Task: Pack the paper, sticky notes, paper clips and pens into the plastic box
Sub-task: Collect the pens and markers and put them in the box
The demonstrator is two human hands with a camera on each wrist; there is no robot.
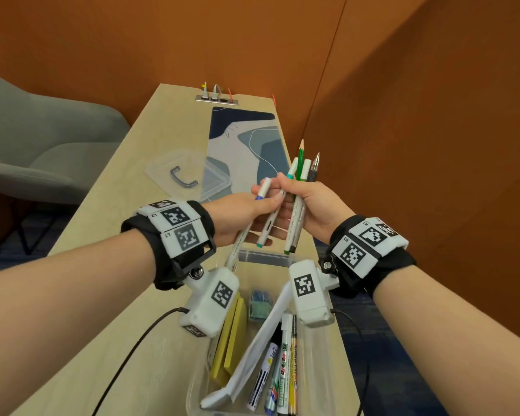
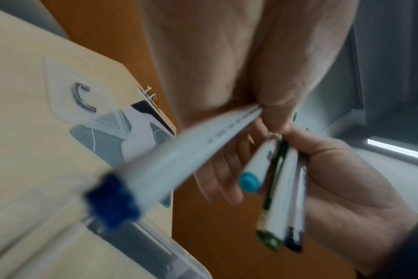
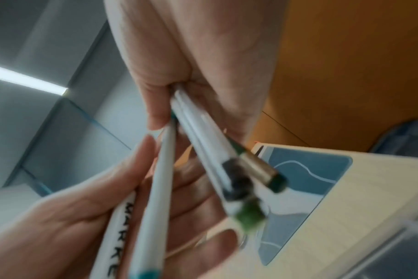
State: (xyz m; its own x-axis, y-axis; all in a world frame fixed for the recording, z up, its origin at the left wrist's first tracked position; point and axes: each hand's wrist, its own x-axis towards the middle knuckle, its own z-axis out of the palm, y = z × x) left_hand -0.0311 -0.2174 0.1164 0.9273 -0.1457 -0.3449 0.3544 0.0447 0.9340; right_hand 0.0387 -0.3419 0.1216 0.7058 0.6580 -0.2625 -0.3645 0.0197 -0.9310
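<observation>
My left hand (image 1: 263, 202) pinches a white marker with a blue end (image 1: 246, 226), slanting down toward the clear plastic box (image 1: 197, 382). In the left wrist view that marker (image 2: 179, 154) runs out from the left hand (image 2: 270, 113). Just to its right, my right hand (image 1: 294, 190) grips a bundle of pens (image 1: 302, 166): a teal-ended marker, a green pencil, a green-ended marker and a grey pen. The right wrist view shows this bundle (image 3: 203, 141) blurred. The box holds yellow sticky notes (image 1: 231, 334), folded paper (image 1: 258, 349), a paper clip box (image 1: 260, 304) and several markers (image 1: 279, 370).
The box's clear lid (image 1: 174, 169) with a grey handle lies on the wooden desk, partly on a blue patterned mat (image 1: 246, 139). A socket strip (image 1: 216, 99) sits at the desk's far end. Orange walls close in behind and to the right; a grey chair (image 1: 42, 139) stands on the left.
</observation>
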